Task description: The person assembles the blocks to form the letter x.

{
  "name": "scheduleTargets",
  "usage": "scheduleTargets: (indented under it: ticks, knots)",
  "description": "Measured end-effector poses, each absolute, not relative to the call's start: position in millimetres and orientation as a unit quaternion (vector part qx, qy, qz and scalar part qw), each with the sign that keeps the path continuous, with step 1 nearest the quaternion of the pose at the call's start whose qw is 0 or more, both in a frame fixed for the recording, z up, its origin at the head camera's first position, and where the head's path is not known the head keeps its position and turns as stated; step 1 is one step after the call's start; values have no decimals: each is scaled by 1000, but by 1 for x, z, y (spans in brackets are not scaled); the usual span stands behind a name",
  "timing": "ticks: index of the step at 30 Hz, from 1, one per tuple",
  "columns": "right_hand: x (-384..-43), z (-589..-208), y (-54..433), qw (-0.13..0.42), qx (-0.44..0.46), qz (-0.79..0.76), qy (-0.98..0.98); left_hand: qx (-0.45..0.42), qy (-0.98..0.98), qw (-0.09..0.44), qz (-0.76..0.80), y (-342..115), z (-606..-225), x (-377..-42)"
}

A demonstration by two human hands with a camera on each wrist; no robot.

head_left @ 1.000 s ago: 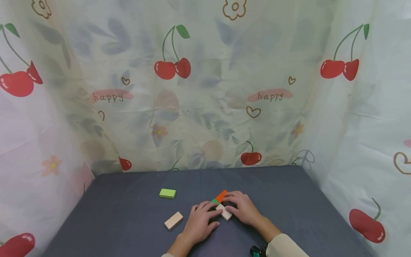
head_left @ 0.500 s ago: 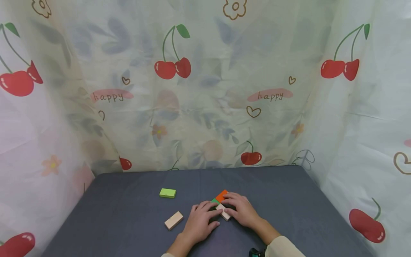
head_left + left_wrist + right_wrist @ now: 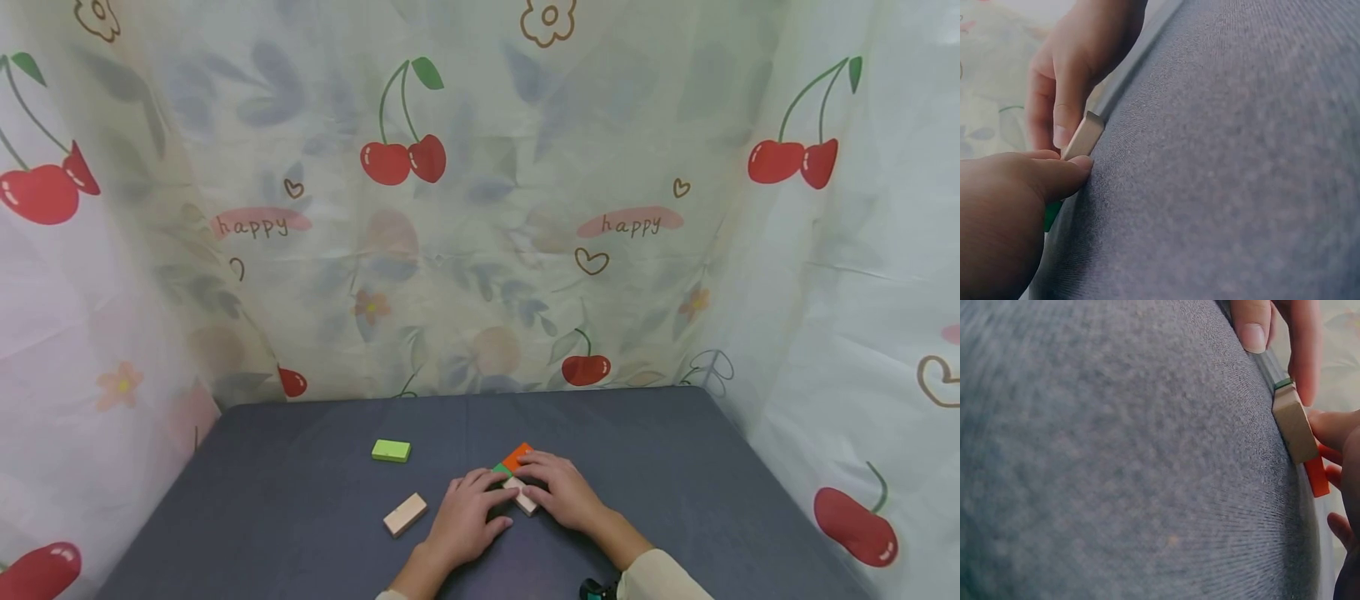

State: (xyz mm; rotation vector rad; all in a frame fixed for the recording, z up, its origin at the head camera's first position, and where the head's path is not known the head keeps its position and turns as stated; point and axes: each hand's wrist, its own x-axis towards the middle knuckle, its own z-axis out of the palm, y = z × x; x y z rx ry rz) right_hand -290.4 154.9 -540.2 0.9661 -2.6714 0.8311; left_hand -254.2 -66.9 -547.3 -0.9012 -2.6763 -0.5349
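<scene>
Off to the left of the hands, a lime block [image 3: 392,451] lies toward the back of the dark desk [image 3: 300,467], and a spare wooden block [image 3: 405,514] sits slantwise nearer the person, with the left hand [image 3: 463,518] between it and the other blocks. A cherry-print curtain [image 3: 480,208] hangs behind and along both sides. Right of centre on the desk, a pale wooden block [image 3: 527,505] lies against a green block [image 3: 502,470] and an orange block [image 3: 516,457]. The left hand is spread loosely, its index finger on the pale wooden block and other fingertips by the green one. The right hand [image 3: 564,492] is relaxed too, thumb at the pale wooden block, fingers over the orange one; neither clenches.

Fingers cover much of all three, the green one most. By the right sleeve [image 3: 663,577], a dark object [image 3: 596,590] is cut off at the bottom edge, hard to make out.
</scene>
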Motion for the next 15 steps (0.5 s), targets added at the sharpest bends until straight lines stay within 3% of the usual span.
scheduleTargets:
  ticks: [8, 15]
  knots:
    - [-291, -539, 156, 103, 346, 266, -894, -309, -917, 130, -214, -69, -546, -254]
    - [-292, -535, 155, 83, 373, 243, -892, -292, -920, 119, -232, -71, -545, -254]
